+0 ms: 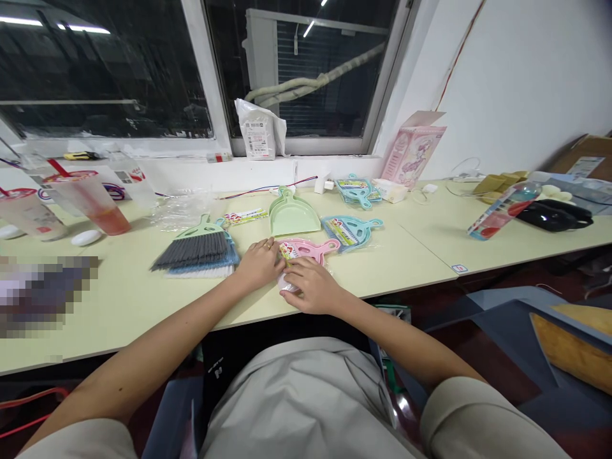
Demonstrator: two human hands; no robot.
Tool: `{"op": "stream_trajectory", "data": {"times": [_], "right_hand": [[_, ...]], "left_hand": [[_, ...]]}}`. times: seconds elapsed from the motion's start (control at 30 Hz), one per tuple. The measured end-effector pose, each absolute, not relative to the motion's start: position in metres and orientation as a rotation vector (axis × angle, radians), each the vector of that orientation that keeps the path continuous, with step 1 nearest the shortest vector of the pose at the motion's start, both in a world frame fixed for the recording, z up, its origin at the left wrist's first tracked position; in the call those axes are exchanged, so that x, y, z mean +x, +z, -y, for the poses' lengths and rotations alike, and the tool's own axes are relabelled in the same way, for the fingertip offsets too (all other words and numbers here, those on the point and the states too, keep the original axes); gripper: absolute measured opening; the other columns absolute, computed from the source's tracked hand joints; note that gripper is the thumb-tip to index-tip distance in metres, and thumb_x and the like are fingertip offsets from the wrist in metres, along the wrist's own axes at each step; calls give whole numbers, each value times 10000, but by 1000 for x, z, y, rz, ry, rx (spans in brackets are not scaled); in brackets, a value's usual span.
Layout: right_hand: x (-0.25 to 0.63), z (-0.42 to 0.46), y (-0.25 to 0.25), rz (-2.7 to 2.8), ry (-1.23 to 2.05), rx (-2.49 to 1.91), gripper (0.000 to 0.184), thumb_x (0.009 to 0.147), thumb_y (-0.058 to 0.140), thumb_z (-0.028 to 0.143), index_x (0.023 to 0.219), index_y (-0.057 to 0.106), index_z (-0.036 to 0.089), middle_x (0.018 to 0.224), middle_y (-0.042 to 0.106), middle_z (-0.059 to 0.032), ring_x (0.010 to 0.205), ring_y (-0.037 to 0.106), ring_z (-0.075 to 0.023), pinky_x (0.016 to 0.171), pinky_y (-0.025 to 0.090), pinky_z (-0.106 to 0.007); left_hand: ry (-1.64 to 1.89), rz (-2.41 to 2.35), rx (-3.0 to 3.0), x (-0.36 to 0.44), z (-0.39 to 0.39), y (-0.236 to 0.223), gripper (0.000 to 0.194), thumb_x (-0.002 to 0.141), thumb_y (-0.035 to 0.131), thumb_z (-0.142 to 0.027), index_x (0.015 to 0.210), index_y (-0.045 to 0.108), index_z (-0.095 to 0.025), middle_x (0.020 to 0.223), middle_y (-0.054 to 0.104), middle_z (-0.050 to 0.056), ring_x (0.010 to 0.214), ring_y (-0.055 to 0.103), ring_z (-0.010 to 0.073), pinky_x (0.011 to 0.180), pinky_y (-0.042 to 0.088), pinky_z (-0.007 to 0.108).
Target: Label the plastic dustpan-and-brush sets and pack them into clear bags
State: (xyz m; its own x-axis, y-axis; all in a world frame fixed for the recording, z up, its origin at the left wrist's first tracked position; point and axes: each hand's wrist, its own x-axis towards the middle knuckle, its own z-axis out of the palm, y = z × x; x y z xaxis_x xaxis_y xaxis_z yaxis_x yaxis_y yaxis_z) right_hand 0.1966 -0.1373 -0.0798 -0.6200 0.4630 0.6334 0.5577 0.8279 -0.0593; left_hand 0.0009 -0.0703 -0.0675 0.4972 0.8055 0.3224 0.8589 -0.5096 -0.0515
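Observation:
A pink mini dustpan set (313, 247) in clear plastic wrap with a printed card lies at the table's near edge. My left hand (259, 262) holds its left side, fingers bent against the wrap. Across its lower part rests my right hand (312, 285), its fingers closed on the wrapped edge. Just behind is a bare green dustpan (294, 220). Left of my hands, small brushes with grey bristles (194, 250) lie stacked, blue and white ones below. A wrapped blue dustpan set (351, 231) lies to the right.
More wrapped blue sets (358, 190) lie farther back, near a pink box (414, 150). A loose printed card (246, 217) and crumpled clear plastic (184, 209) are behind the brushes. Drink cups (90, 201) stand left; a bottle (502, 210) leans at right.

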Motion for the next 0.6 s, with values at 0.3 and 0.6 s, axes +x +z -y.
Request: {"op": "stream_trajectory", "data": {"times": [0.3,0.6], "right_hand": [[200,138,-80,2291,-259,-628,196,947,639,268,770,693,200,809,759,-86,1097,704,-295,982,513,-496],[215,157,-87,2362,-379,-593,193,977,598,200,1091,751,166,1091,801,-116,1161,696,-275,1121,468,-525]], "left_hand": [[-167,1527,-2688,-8,68,-67,818,1027,328,-589,1633,356,-40,1715,275,219,1585,296,347,1249,281,485],[-114,1566,-2758,-9,67,-66,959,990,272,-736,1668,282,-58,1740,189,204,1611,230,336,1264,218,465]]}}
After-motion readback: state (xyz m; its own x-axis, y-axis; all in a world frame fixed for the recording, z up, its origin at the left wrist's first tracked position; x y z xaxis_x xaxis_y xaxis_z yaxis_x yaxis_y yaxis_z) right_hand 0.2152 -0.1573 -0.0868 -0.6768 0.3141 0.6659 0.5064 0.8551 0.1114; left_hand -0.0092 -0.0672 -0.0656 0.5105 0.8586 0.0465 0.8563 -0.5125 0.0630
